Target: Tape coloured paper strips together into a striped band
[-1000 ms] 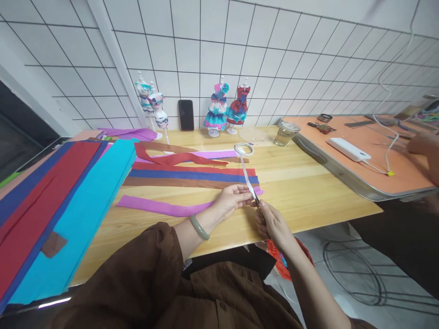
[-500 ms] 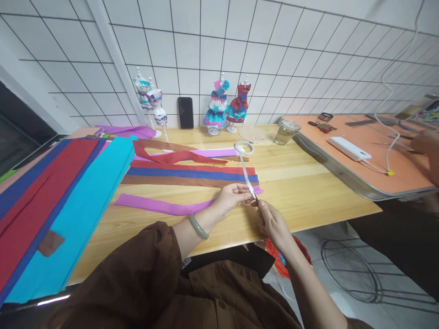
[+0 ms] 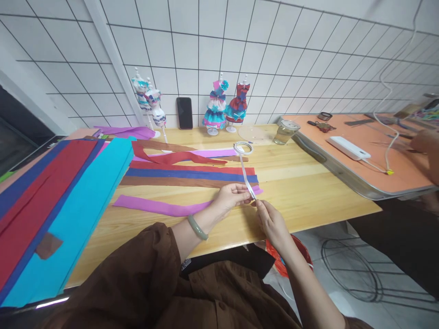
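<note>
My left hand [image 3: 229,197], a green bangle at its wrist, pinches the end of a narrow white tape [image 3: 244,172]. That tape runs back to its roll [image 3: 243,148], lying flat on the table. In my right hand [image 3: 271,219] is a pair of scissors [image 3: 253,195]; the slim dark blades lie at the tape beside my left fingertips, and the handles are mostly hidden by my fingers. A purple crepe paper strip [image 3: 164,206] passes behind my left wrist, and its far end shows beyond my fingers. Whether my left fingers also hold this strip, I cannot tell.
Red, blue and brown strips [image 3: 192,174] lie behind my hands. Wide coloured sheets [image 3: 82,196] cover the left side. Small dressed mannequins [image 3: 215,109], a phone [image 3: 184,113] and a glass cup [image 3: 286,132] stand along the wall. Another person's hand [image 3: 425,144] is at the right.
The scissors have shifted slightly towards my left fingertips, with less of them showing. My right hand has moved a little left. The roll has stayed in place.
</note>
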The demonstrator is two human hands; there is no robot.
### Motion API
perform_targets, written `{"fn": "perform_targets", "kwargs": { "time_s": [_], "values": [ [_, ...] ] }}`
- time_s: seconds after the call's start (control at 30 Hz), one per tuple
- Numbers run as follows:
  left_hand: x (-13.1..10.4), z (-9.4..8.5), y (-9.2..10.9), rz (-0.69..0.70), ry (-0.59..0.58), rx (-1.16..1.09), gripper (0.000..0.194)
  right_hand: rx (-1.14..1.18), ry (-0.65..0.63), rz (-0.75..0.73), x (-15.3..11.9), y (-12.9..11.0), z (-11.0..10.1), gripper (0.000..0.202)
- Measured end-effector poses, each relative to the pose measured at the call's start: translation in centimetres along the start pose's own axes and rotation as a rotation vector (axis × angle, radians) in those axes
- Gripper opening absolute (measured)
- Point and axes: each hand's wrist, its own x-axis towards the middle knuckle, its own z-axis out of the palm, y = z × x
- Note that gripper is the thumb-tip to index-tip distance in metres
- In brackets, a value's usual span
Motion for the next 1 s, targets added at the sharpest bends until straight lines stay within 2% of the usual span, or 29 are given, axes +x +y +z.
{"fn": "perform_targets", "kwargs": {
  "time_s": [0.63,1.0],
  "values": [
    [-0.09,0.06,0.04,-0.009,-0.011,-0.016,0.033,0.051,-0.006,0.013,-0.01,0.10,-0.09,0.044],
    [-0.10,0.05,0.06,-0.011,-0.018,0.001,0.030,-0.018,0.006,-0.012,0.22,0.26,-0.12,0.042]
  ]
}}
